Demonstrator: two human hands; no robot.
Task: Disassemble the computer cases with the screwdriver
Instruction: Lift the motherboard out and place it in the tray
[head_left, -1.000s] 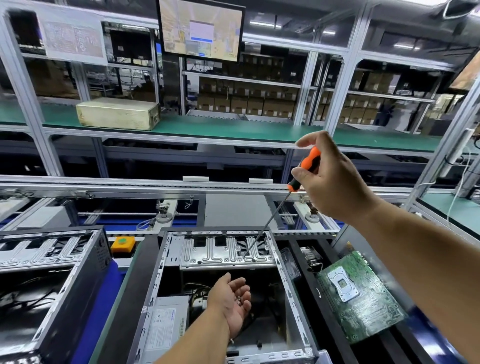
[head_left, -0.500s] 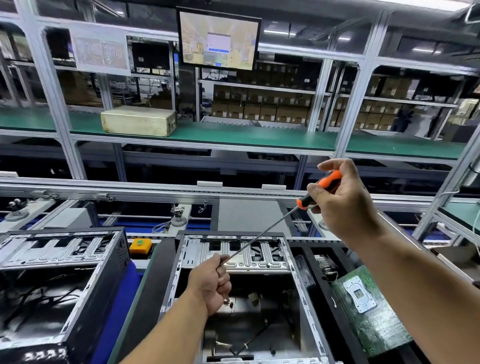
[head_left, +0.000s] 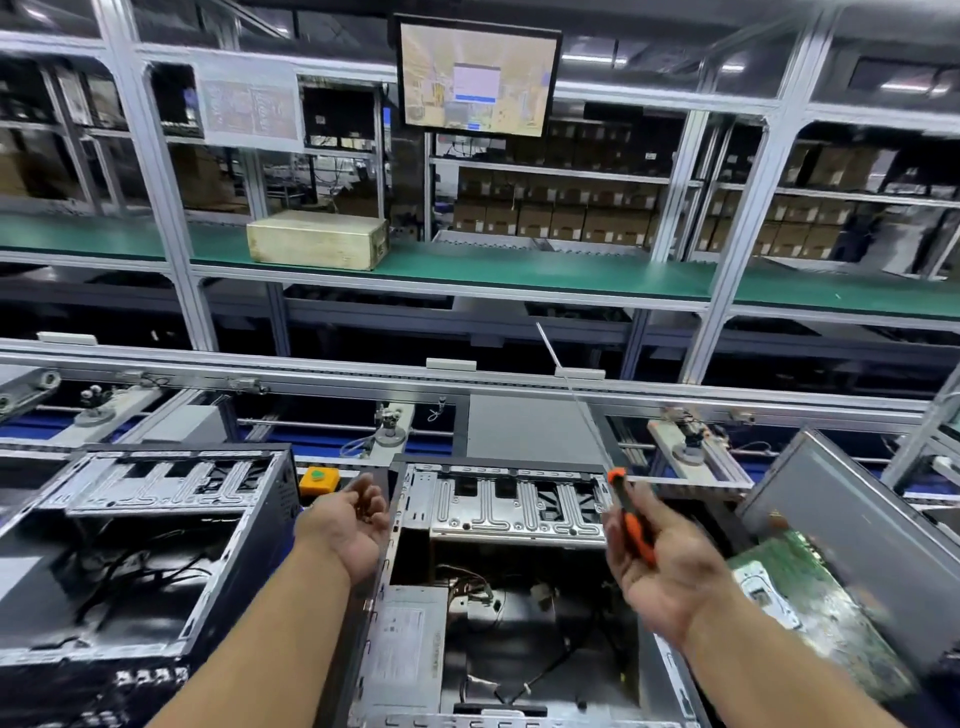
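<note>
Above the open computer case (head_left: 519, 597) in the middle of the line, both hands hang palm-up in the air. The right hand (head_left: 670, 577) holds the screwdriver (head_left: 626, 514): its orange-and-black handle lies across the palm with the fingers (head_left: 618, 551) curled loosely round it, and the long thin shaft runs up and away to the left, its tip high against the dark gap under the green shelf (head_left: 519, 275). Motion blur softens this hand, so how firmly the handle is gripped cannot be told. The left hand (head_left: 348, 525) is over the gap between the two cases, fingers (head_left: 371, 499) cupped and slightly apart; something small and dark seems to sit in the cupped palm, but it is too small to make out.

Below the hands, the middle case lies open on top, showing a silver drive bracket (head_left: 514, 509) at the far end, a grey power supply (head_left: 405, 644) at the near left and loose wires on the floor of the case. A second open case (head_left: 140, 551) stands just to the left, with black cables inside. To the right, a green circuit board (head_left: 821, 608) lies flat beside a leaning grey panel (head_left: 872, 519). A yellow button box (head_left: 318, 480) sits behind the cases, a beige box (head_left: 317, 239) rests on the green shelf, and a monitor (head_left: 478, 83) hangs above.
</note>
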